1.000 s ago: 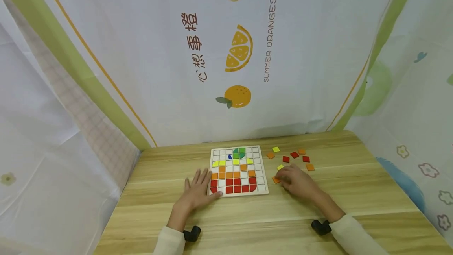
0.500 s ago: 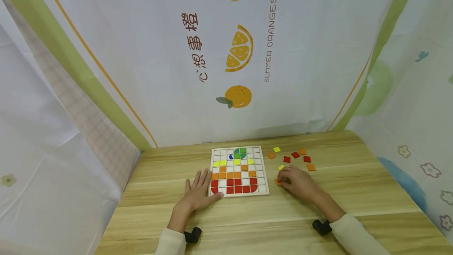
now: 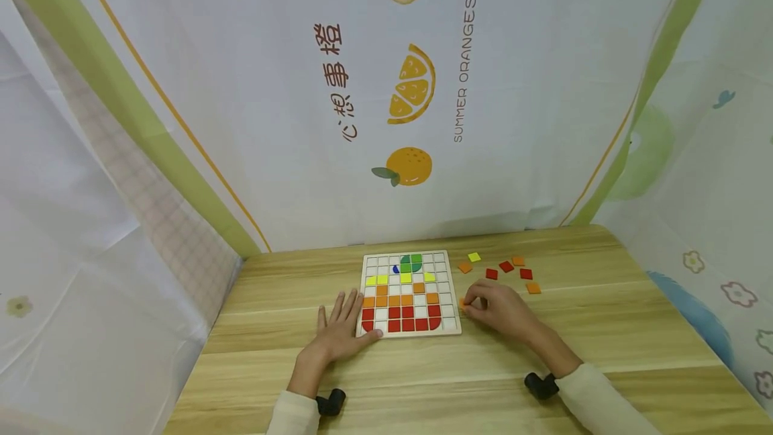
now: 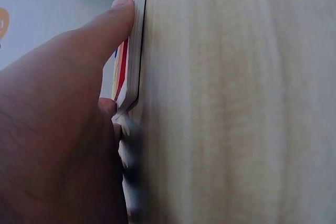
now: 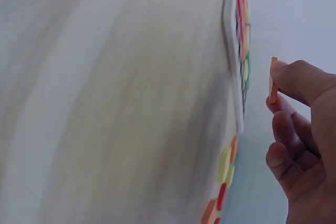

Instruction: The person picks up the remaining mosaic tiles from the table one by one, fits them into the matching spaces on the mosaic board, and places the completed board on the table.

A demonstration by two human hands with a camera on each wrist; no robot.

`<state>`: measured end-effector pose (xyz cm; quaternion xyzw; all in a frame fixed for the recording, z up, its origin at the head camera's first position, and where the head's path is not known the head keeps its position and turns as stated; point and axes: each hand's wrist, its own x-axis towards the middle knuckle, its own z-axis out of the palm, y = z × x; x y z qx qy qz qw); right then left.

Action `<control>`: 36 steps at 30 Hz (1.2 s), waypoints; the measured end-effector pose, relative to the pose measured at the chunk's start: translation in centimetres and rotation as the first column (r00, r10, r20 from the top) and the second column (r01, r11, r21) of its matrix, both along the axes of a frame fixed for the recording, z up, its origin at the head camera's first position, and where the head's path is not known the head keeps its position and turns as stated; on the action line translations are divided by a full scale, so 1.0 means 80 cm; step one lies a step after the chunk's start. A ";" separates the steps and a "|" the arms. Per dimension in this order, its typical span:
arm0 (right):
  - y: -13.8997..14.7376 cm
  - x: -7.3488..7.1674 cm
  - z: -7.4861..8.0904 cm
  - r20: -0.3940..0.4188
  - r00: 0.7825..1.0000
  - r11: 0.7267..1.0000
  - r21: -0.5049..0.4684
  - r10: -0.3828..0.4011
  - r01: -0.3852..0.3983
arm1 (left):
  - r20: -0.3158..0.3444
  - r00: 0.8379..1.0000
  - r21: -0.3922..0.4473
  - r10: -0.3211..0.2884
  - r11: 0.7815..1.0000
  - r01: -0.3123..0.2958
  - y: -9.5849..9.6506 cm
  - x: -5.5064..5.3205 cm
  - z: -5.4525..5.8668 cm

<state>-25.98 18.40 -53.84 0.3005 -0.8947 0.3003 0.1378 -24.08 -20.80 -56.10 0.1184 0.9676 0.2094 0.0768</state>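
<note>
Head view: a wood-grain table [image 3: 435,381] spreads across the lower part of the frame, and a white cloth [image 3: 519,153] printed with oranges and the words SUMMER ORANGES hangs behind it
Right hand [image 3: 498,311]: right of centre in the lower half of the frame, thumb and finger pinching one small piece, the grip narrow
Orange tile [image 5: 273,80]: held in that pinch, seen edge-on at the right of the right wrist view; in the head view it shows just beside the right edge of the board [image 3: 449,323], mostly hidden by the fingers
Left hand [image 3: 338,337]: lower centre-left, fingers spread wide and gripping nothing, lying along the left edge of the board, thumb resting on its near edge, as the left wrist view also shows
Board pieces: red along the bottom rows, orange above, then yellow, with green and a bit of blue near the top; white squares between them
Loose tiles [image 3: 506,266]: scattered on the table right of the board, above the right hand in the frame, in red, orange and yellow
Sleeves [image 3: 294,413]: pale, at the bottom edge, a black device [image 3: 541,387] at each wrist
</note>
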 end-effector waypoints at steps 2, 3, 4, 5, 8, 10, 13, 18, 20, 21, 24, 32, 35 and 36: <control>-0.009 -0.001 0.005 -0.003 1.000 1.000 -0.015 0.005 -0.005 | 0.006 1.000 -0.005 0.007 1.000 -0.007 0.000 0.000 -0.001; -0.014 -0.001 0.007 -0.008 1.000 1.000 -0.022 0.009 -0.009 | 0.007 1.000 -0.004 0.008 1.000 -0.008 0.000 0.000 -0.001; -0.018 -0.001 0.010 -0.013 1.000 1.000 -0.027 0.012 -0.012 | 0.009 1.000 -0.006 0.010 1.000 -0.010 0.000 0.000 -0.002; -0.023 -0.002 0.013 -0.015 1.000 0.999 -0.033 0.016 -0.017 | 0.007 1.000 -0.004 0.009 1.000 -0.009 -0.001 0.000 -0.002; -0.037 -0.003 0.020 -0.047 0.998 0.998 -0.045 0.034 -0.037 | 0.015 1.000 -0.006 0.007 1.000 -0.007 -0.001 0.001 -0.003; -0.046 -0.004 0.023 -0.072 0.996 0.998 -0.044 0.044 -0.047 | 0.023 1.000 -0.003 0.007 1.000 -0.007 -0.001 0.001 -0.002; -0.062 -0.009 0.028 -0.096 0.994 0.997 -0.039 0.057 -0.061 | 0.027 1.000 0.004 0.012 1.000 -0.012 -0.002 0.001 -0.001; -0.087 -0.017 0.035 -0.081 0.995 0.998 -0.034 0.054 -0.057 | 0.015 1.000 0.015 0.017 1.000 -0.017 -0.002 -0.001 0.001; -0.096 -0.020 0.037 -0.070 0.996 0.998 -0.027 0.058 -0.060 | 0.015 1.000 0.015 0.016 1.000 -0.017 -0.003 -0.002 0.001; -0.100 -0.021 0.039 -0.074 0.995 0.998 -0.022 0.065 -0.066 | 0.014 1.000 0.015 0.016 1.000 -0.016 -0.003 -0.002 0.001; -0.113 -0.024 0.041 -0.094 0.993 0.998 0.015 0.069 -0.068 | 0.015 1.000 0.018 0.018 1.000 -0.018 -0.001 -0.001 0.001; -0.143 -0.039 0.041 -0.067 0.995 0.996 0.054 0.074 -0.071 | 0.012 1.000 0.050 -0.008 0.999 0.007 0.001 0.004 0.012; -0.151 -0.043 0.041 -0.045 0.997 0.996 0.064 0.057 -0.054 | 0.005 1.000 0.067 -0.020 0.998 0.020 0.001 0.006 0.015; -0.154 -0.045 0.041 -0.042 0.998 0.997 0.069 0.049 -0.046 | 0.006 1.000 0.062 -0.021 0.998 0.021 0.001 0.006 0.013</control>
